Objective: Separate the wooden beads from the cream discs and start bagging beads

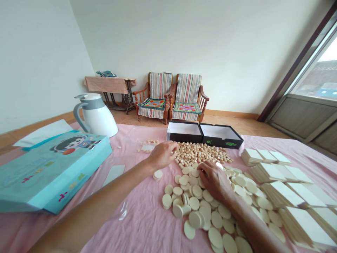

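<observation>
My left hand [163,154] is at the left edge of a pile of small pale wooden beads [201,153]. Its fingers are curled in and closed against the beads; what they hold is hidden. Low over a wide heap of thin round wooden discs [195,203] lies my right hand [214,180]. The fingers of that hand are bent down and drawn together among the discs at the heap's upper side, with their tips partly hidden. A small stack of discs [158,174] sits apart, below my left hand.
Two open black boxes [221,135] stand behind the beads. Stacks of pale square tiles [283,193] fill the right side. At left are a light-blue box [60,168] and a white-grey jug [98,117]. Clear plastic with several beads [149,146] lies on the pink cloth [142,218].
</observation>
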The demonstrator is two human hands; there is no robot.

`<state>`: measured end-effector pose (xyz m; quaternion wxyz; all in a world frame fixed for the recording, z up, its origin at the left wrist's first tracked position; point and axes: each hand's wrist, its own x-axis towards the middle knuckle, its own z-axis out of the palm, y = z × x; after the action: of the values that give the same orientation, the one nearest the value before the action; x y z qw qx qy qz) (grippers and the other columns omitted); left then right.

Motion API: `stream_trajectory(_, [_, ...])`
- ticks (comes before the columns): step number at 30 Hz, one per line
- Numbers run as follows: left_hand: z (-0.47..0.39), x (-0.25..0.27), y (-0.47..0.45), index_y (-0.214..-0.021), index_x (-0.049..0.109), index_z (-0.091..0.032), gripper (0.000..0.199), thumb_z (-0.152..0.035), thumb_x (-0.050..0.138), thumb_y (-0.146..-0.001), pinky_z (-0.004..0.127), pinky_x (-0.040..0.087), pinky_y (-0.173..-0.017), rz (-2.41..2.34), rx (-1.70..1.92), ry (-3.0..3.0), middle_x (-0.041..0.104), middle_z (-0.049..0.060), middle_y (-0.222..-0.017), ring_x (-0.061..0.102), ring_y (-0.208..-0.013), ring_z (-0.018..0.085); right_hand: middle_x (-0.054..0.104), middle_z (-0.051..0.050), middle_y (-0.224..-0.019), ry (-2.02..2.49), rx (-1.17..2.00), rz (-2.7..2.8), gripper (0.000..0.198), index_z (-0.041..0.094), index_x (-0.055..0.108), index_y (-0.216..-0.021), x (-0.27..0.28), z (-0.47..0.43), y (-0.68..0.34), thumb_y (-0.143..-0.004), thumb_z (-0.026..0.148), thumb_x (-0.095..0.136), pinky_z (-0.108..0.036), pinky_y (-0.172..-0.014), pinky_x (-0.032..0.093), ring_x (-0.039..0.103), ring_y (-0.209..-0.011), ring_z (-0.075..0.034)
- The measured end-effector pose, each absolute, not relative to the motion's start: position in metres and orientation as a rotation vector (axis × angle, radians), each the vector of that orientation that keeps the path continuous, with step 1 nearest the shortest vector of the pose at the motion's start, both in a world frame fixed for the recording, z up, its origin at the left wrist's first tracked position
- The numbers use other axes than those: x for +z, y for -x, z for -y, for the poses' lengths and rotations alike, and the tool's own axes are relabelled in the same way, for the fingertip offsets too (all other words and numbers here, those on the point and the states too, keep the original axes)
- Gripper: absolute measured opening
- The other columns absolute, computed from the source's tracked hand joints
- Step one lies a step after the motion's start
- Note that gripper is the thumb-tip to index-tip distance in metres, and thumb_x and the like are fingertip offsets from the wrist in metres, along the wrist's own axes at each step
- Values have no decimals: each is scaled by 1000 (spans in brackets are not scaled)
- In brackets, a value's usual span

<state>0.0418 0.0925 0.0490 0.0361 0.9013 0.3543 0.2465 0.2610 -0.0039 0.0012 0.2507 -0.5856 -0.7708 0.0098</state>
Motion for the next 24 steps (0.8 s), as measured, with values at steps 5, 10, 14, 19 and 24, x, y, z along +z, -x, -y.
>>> stream_trajectory(5, [-133, 72, -6, -78, 56, -18, 7, -13, 53, -75, 26, 44, -68, -1447, 989, -2714, 62, 2, -77, 58, -75, 16, 57, -3, -82, 1602, 24, 2101, 17, 19, 57, -82, 0, 3, -261, -87, 19, 42, -28, -69, 35, 51, -75, -16])
stream_trajectory(10, [-136, 67, 8, -85, 57, -16, 8, -17, 51, -79, 34, 44, -83, -1659, 1100, -2824, 60, 7, -89, 55, -91, 21, 56, -3, -82, 1599, 21, 2098, 17, 19, 57, -82, -1, 3, -261, -87, 19, 41, -27, -68, 34, 50, -74, -15])
stream_trajectory(14, [-108, 58, -12, -96, 55, -17, 17, -18, 40, -89, 31, 46, -83, -1423, 918, -2969, 61, 6, -92, 57, -90, 18, 56, -3, -81, 1594, 23, 2099, 16, 20, 57, -82, -1, 3, -261, -87, 18, 42, -28, -69, 34, 50, -75, -15])
stream_trajectory(19, [-82, 38, -52, -99, 56, -14, 25, -6, 37, -85, 30, 50, -69, -1322, 129, -3000, 63, 9, -96, 63, -83, 20, 57, -3, -82, 1590, 10, 2097, 16, 20, 58, -82, 0, 4, -262, -86, 18, 42, -27, -68, 34, 51, -74, -15])
stream_trajectory(24, [-87, 20, -82, -113, 53, -6, 38, 3, 35, -80, 35, 52, -74, -1503, -75, -2849, 61, 19, -107, 63, -94, 27, 56, -2, -80, 1576, -1, 2096, 16, 19, 57, -80, 0, 3, -262, -86, 19, 43, -27, -68, 35, 51, -74, -15])
